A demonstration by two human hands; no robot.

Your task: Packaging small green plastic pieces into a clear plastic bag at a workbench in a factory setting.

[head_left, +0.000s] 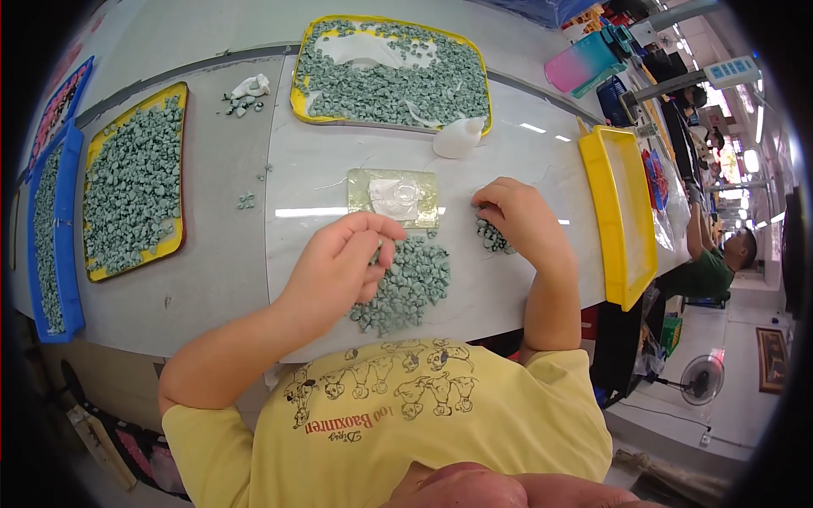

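On a pale worktable, a person's left hand curls its fingers at the edge of a loose heap of small grey-green pieces; whether a piece is pinched cannot be told. The right hand, fingers bent downward, rests on a smaller cluster just beside the heap. Between them lies a clear flat packet. Much seems left: full yellow trays wait behind, one yellow tray sits empty at right.
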